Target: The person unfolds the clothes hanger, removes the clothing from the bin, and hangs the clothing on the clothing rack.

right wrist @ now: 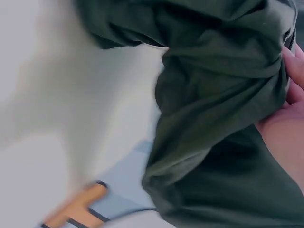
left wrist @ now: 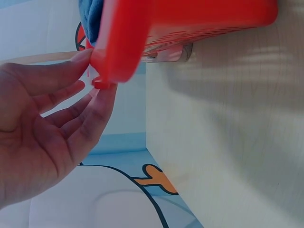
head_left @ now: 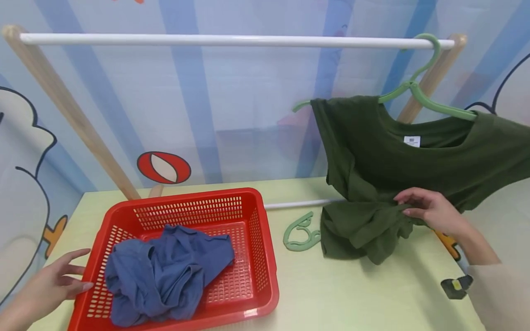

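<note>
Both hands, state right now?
Left hand: closed, pinching the red basket's rim.
Right hand: closed, pinching the dark green shirt.

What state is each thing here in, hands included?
Green shirt: hung, lower part bunched
Unfolded hanger: hooked on the rail
Folded hanger: lying on the table
Red basket: upright, uncovered
Blue cloth: crumpled in the basket
Left hand: gripping basket rim
Right hand: pinching shirt

Plain, pale beige right sleeve (head_left: 504, 296)
</note>
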Motion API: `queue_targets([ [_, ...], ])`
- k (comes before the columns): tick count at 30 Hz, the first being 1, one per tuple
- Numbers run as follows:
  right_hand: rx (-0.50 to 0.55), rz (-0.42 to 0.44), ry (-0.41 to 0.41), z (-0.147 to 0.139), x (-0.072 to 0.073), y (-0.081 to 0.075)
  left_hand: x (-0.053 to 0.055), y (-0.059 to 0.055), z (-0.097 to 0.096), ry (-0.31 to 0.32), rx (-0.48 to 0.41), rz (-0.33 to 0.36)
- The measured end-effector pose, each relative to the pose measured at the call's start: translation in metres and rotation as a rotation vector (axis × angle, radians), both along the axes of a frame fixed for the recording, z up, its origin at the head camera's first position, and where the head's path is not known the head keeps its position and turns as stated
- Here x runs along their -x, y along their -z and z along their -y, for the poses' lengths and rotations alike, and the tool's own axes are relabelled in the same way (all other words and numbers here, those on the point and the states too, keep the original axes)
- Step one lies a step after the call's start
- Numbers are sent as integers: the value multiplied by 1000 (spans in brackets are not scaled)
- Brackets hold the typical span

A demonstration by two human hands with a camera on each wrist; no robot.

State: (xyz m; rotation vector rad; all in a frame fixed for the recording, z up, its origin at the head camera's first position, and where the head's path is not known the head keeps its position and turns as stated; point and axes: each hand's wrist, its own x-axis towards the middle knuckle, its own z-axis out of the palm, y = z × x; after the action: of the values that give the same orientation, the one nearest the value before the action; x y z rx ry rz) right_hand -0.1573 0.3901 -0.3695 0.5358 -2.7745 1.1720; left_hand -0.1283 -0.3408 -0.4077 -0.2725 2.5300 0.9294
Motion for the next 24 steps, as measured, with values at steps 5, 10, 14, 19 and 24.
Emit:
queue_targets([
  [5, 25, -6, 50, 10, 3, 38, -1, -1, -1, 8, -7, -4],
  [10, 69, 13, 61, 22, 6, 54, 0, 0, -1, 9, -10, -2],
  [14, 185, -4, 18, 42, 6, 44, 0, -2, -2, 9, -3, 3],
  [19, 370, 38, -204, 79, 3, 42, -3, -2, -1, 6, -6, 10],
  [24, 347, 210, -323, 103, 0, 77, -1, 3, 2, 1, -11, -9],
])
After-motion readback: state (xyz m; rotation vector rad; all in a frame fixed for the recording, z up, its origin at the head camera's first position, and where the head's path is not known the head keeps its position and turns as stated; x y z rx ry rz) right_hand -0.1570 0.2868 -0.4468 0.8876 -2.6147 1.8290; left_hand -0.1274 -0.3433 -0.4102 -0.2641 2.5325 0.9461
